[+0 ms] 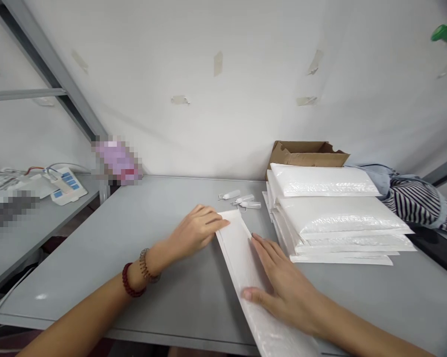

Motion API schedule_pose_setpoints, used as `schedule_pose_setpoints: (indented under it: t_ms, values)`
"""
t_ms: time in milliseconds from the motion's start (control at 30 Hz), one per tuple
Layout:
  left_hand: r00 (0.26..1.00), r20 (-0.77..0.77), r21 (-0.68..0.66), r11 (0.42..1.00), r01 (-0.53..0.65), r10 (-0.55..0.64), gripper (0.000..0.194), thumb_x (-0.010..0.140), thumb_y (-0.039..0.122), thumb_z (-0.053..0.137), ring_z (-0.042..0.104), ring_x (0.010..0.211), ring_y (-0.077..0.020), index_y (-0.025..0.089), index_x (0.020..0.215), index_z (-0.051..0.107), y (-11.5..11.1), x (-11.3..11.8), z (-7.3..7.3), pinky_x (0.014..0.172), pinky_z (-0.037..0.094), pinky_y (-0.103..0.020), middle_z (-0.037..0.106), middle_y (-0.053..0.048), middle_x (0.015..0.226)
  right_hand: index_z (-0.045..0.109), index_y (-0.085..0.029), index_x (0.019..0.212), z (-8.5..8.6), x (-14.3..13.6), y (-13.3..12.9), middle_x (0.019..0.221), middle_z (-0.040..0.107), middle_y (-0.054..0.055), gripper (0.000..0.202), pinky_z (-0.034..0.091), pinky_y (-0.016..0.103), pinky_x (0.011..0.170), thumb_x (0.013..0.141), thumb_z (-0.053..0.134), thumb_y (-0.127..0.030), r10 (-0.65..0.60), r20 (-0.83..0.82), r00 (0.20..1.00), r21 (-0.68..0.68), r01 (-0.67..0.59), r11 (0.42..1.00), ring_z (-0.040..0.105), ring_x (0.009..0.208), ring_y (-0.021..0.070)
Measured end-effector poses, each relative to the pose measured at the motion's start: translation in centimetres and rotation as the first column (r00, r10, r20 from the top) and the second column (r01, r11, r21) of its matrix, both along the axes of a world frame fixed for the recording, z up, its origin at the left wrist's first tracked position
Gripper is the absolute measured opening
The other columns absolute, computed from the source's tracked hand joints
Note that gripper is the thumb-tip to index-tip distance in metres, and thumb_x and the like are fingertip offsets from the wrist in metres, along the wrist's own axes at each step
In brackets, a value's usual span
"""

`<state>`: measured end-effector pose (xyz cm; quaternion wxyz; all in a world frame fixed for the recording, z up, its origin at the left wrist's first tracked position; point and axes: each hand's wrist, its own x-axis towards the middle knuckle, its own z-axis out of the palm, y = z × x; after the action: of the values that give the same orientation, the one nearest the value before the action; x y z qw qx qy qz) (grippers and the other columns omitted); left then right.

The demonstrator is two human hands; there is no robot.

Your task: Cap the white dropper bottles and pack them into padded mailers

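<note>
A long white padded mailer (241, 258) lies slanted across the front of the grey table, its near end running out of the picture. At its far left corner my left hand (199, 230) pinches the edge between thumb and fingers. My right hand (283, 282) rests along the mailer's right side, thumb on top and fingers at the far right edge. Just beyond the mailer lie several small white tube-like items (244, 200) with thin loops. To the right stands a stack of white padded mailers (342, 218).
Behind the stack is an open cardboard box (308, 153) against the wall. Striped cloth (416, 201) lies at the right beside a dark flat object (437, 250). A side table at left carries cables and a white device with blue labels (69, 186). A metal frame (55, 69) rises at left.
</note>
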<state>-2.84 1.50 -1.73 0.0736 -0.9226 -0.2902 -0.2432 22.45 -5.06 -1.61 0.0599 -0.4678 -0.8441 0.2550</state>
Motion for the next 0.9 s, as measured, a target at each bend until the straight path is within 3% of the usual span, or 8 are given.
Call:
schedule_pose_setpoints:
  t_ms: [133, 267, 367, 467, 533, 600, 700, 900]
  values:
    - [0.986, -0.166, 0.151, 0.988, 0.045, -0.02, 0.024, 0.089, 0.001, 0.041, 0.053, 0.074, -0.0176, 0.013, 0.099, 0.059, -1.0, 1.5, -0.5, 0.068, 0.041, -0.032, 0.063, -0.006, 0.079, 0.006, -0.001, 0.147, 0.9, -0.3, -0.7, 0.154, 0.006, 0.022, 0.112, 0.018, 0.051, 0.113, 0.073, 0.055, -0.068, 0.037, 0.058, 0.998, -0.131, -0.03, 0.991, 0.004, 0.141, 0.0345]
    - [0.948, -0.301, 0.228, 0.973, -0.03, 0.1, 0.022, 0.091, 0.004, 0.037, 0.048, 0.061, -0.0178, 0.012, 0.091, 0.057, -2.2, 3.1, -1.0, 0.054, 0.034, -0.031, 0.054, -0.005, 0.069, -0.002, -0.001, 0.147, 0.9, -0.3, -1.6, 0.152, -0.004, 0.025, 0.112, 0.017, 0.054, 0.112, 0.075, 0.057, -0.063, 0.084, 0.055, 0.995, -0.129, -0.076, 0.989, -0.006, 0.14, 0.0345]
    - [0.92, -0.356, 0.086, 0.986, -0.141, 0.163, 0.024, 0.088, 0.001, 0.035, 0.05, 0.066, -0.0205, 0.011, 0.092, 0.057, -3.1, 3.9, -1.1, 0.055, 0.036, -0.032, 0.056, -0.008, 0.075, 0.005, -0.002, 0.147, 0.5, 0.0, -1.7, 0.152, -0.001, 0.027, 0.101, 0.019, 0.058, 0.109, 0.075, 0.063, -0.042, 0.143, 0.064, 0.988, -0.051, -0.14, 0.989, -0.009, 0.139, 0.0349]
    - [0.956, -0.275, -0.234, 0.957, -0.172, 0.104, 0.028, 0.077, 0.002, 0.045, 0.054, 0.078, -0.0218, 0.012, 0.101, 0.056, -3.5, 3.4, -0.2, 0.065, 0.043, -0.031, 0.059, -0.009, 0.087, 0.014, -0.002, 0.146, 0.4, 0.1, -1.5, 0.151, 0.002, 0.029, 0.097, 0.021, 0.058, 0.108, 0.072, 0.066, -0.037, 0.166, 0.095, 0.982, -0.035, -0.163, 0.986, -0.006, 0.139, 0.0367]
    - [0.984, -0.151, -0.559, 0.814, -0.16, 0.09, 0.034, 0.071, 0.004, 0.049, 0.055, 0.078, -0.0198, 0.015, 0.102, 0.058, -3.4, 2.7, 0.7, 0.067, 0.044, -0.028, 0.06, -0.006, 0.087, 0.018, -0.002, 0.146, 0.7, 0.0, -1.3, 0.151, 0.002, 0.031, 0.093, 0.021, 0.059, 0.108, 0.074, 0.065, -0.038, 0.152, 0.116, 0.981, -0.042, -0.148, 0.988, -0.006, 0.139, 0.0384]
    - [0.983, -0.024, -0.843, 0.524, -0.118, 0.183, 0.031, 0.071, 0.008, 0.049, 0.056, 0.072, -0.017, 0.016, 0.098, 0.061, -3.1, 2.1, 1.5, 0.065, 0.044, -0.027, 0.061, -0.003, 0.082, 0.021, -0.002, 0.145, 1.0, -0.3, -1.1, 0.151, 0.002, 0.031, 0.088, 0.02, 0.06, 0.108, 0.076, 0.062, -0.037, 0.143, 0.128, 0.981, -0.051, -0.137, 0.989, -0.006, 0.139, 0.0397]
    - [0.929, 0.063, -0.986, 0.169, 0.0, 0.364, 0.021, 0.075, 0.017, 0.048, 0.058, 0.07, -0.0152, 0.015, 0.09, 0.063, -2.7, 1.9, 2.1, 0.064, 0.044, -0.025, 0.063, -0.002, 0.078, 0.028, -0.006, 0.142, 1.5, -0.6, -0.8, 0.151, 0.008, 0.029, 0.078, 0.023, 0.058, 0.107, 0.076, 0.06, -0.032, 0.142, 0.103, 0.984, -0.041, -0.139, 0.989, 0.0, 0.14, 0.038]
    - [0.895, 0.161, -0.965, -0.126, 0.232, 0.416, 0.027, 0.083, 0.036, 0.053, 0.027, 0.038, -0.0059, 0.016, 0.064, 0.051, -3.1, 2.7, 2.0, 0.042, 0.022, -0.021, 0.034, 0.009, 0.039, 0.029, -0.007, 0.14, 1.2, -1.4, 0.2, 0.146, 0.025, 0.025, 0.083, 0.03, 0.053, 0.106, 0.067, 0.062, -0.027, 0.129, 0.047, 0.991, 0.043, -0.131, 0.99, 0.018, 0.137, 0.0362]
